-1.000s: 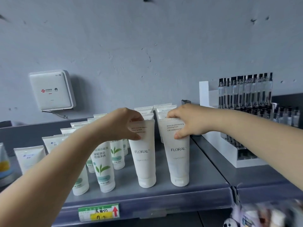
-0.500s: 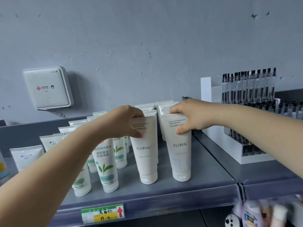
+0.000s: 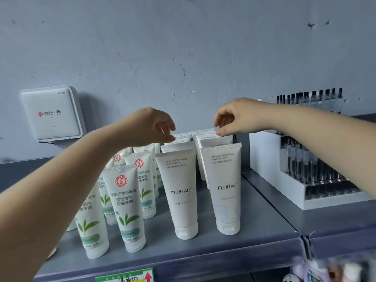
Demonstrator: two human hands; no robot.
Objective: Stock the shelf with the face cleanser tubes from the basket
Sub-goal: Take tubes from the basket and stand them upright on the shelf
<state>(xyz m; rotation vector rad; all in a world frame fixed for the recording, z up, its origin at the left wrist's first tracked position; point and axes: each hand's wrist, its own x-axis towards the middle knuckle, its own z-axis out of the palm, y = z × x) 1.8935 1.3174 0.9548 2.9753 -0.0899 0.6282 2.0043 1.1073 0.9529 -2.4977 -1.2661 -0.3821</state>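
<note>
Two rows of white FLORAL face cleanser tubes stand cap-down on the grey shelf [image 3: 258, 226]. The front left tube [image 3: 181, 192] and the front right tube [image 3: 225, 188] stand free, with no hand on them. My left hand [image 3: 150, 127] hovers over the back of the left row, fingers loosely curled, its thumb tip at the crimped top of a rear tube [image 3: 180, 139]. Above the back of the right row, my right hand [image 3: 236, 117] is held the same way, thumb tip touching a rear tube's top [image 3: 209, 136]. Neither hand holds a tube.
Several green-tea cleanser tubes [image 3: 126, 200] stand left of the FLORAL rows. A white display rack of black-capped vials [image 3: 284, 180] sits on the neighbouring shelf at right. A white box [image 3: 50, 112] hangs on the wall. Blurred items [image 3: 325, 269] show at the bottom right.
Both hands have let go of the two front FLORAL tubes and risen up and back to the rear tubes. The front tubes stay standing.
</note>
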